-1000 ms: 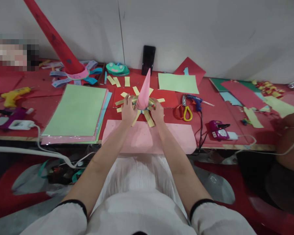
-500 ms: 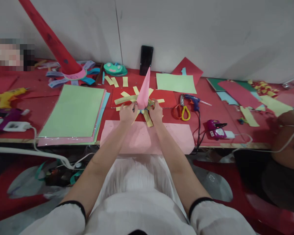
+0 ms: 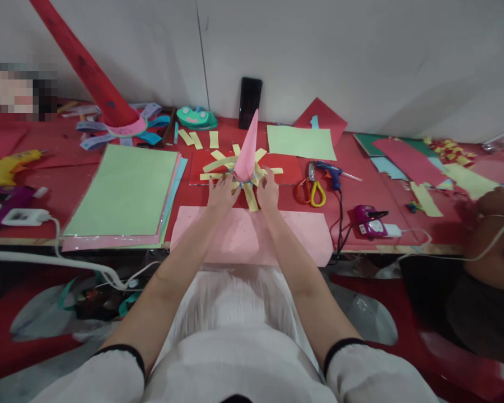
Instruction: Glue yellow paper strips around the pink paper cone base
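A pink paper cone (image 3: pixel 247 152) stands almost upright, its tip pointing up, with yellow paper strips (image 3: pixel 251 197) spreading out around its base. Some strips curl up and others lie flat. On the left of the base, my left hand (image 3: pixel 222 192) is closed with its fingers on the strips. My right hand (image 3: pixel 267 190) pinches at the strips on the opposite side. Both hands hide parts of the strips they touch. Beneath the cone lies a red sheet (image 3: pixel 286 168), and nearer to me a pink sheet (image 3: pixel 252 240) hangs slightly over the table edge.
Scissors (image 3: pixel 318 193) and a blue glue gun (image 3: pixel 335 174) lie at the right. A stack of coloured sheets (image 3: pixel 120 190) is at the left, behind it a tall red cone (image 3: pixel 88 67). A phone (image 3: pixel 250 101) leans on the wall. Another person's arm (image 3: pixel 498 224) rests far right.
The cone with its strips has shifted slightly away from me and turned a little. Both hands have moved along with it, staying at its base.
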A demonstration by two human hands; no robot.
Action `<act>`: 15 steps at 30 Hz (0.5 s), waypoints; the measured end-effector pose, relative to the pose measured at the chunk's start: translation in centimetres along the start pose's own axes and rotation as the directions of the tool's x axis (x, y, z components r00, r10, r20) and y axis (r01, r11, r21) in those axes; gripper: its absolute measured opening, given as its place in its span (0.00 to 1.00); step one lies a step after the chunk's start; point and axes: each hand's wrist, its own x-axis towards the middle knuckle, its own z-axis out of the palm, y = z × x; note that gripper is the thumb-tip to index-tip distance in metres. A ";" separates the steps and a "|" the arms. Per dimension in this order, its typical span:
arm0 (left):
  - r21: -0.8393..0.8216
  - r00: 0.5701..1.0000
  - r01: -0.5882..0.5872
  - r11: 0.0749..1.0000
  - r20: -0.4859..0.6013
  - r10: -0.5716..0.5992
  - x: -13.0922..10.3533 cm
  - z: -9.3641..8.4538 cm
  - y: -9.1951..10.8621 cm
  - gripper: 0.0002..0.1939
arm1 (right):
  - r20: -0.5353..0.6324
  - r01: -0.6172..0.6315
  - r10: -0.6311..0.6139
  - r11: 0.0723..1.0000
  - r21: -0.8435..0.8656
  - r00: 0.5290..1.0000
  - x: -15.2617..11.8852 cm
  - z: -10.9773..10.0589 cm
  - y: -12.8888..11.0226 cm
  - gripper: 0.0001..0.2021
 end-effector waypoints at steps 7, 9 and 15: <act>-0.135 0.989 0.050 0.990 -0.131 -0.068 0.2 -0.4 -0.1 0.17 | 0.030 -0.084 0.087 0.994 -0.072 0.996 0.2 0.0 -0.1 0.20; -0.175 0.957 0.101 0.979 -0.251 -0.144 0.2 -0.7 -0.3 0.15 | 0.019 -0.083 0.085 0.993 -0.081 0.996 0.3 0.0 0.1 0.19; -0.186 0.872 0.251 0.950 -0.382 -0.305 0.6 -0.6 -1.4 0.12 | 0.018 -0.044 0.045 0.999 -0.022 0.999 0.4 0.2 0.7 0.18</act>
